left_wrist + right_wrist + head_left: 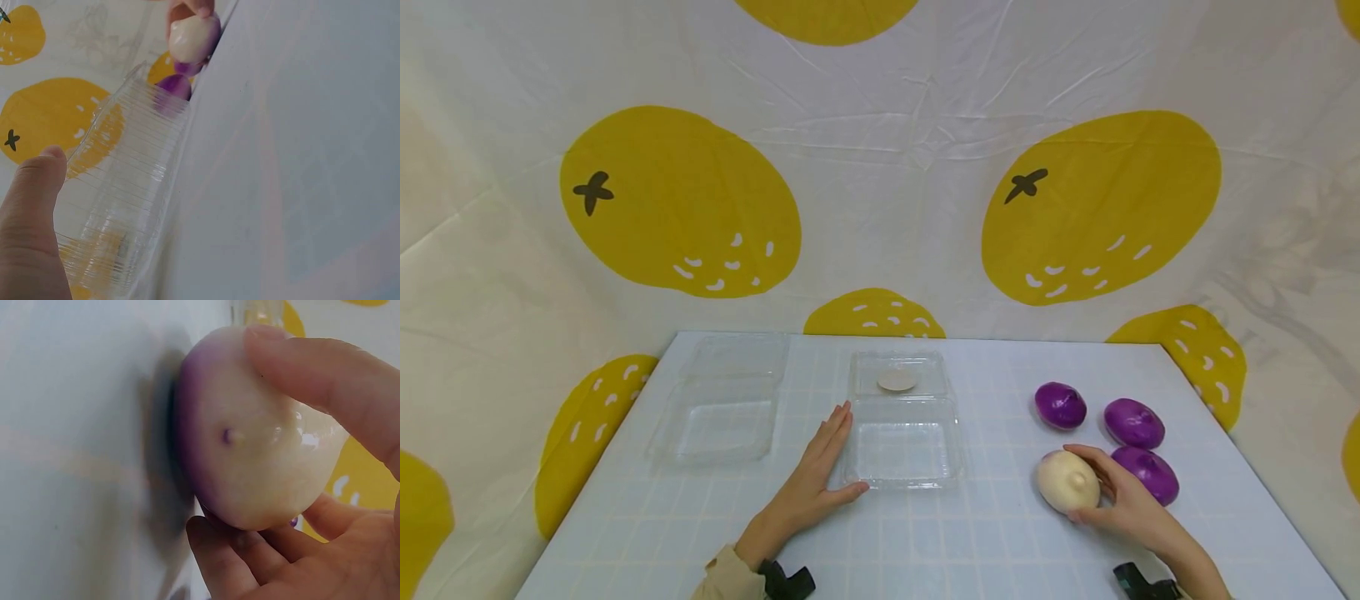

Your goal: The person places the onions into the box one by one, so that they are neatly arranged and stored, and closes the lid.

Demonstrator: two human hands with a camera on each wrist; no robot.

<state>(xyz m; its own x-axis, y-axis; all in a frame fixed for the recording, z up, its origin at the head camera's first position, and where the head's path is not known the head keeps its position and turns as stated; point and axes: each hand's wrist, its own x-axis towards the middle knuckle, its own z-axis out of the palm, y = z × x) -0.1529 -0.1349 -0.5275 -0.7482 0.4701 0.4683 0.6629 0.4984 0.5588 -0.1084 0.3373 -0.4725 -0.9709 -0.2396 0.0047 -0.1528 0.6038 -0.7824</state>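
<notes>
The pale bulb (1066, 482) is at the right of the table (925, 533), resting on it or just above; I can't tell which. The right hand (1123, 497) grasps it from the side, thumb against curled fingers, a hold that seems meant to keep the round thing from rolling. Three purple bulbs (1134, 423) sit around there, the closest just beside that hand, probably grouped for easy reach. The left hand (811, 487) grasps nothing: its straight fingers lie along the clear box (902, 450), apparently to steady something so light. The box lies with its lid folded back, a pale oval (897, 381) in it. Another box (718, 425) lies farther left. No brand, label or writing is readable from here.
</notes>
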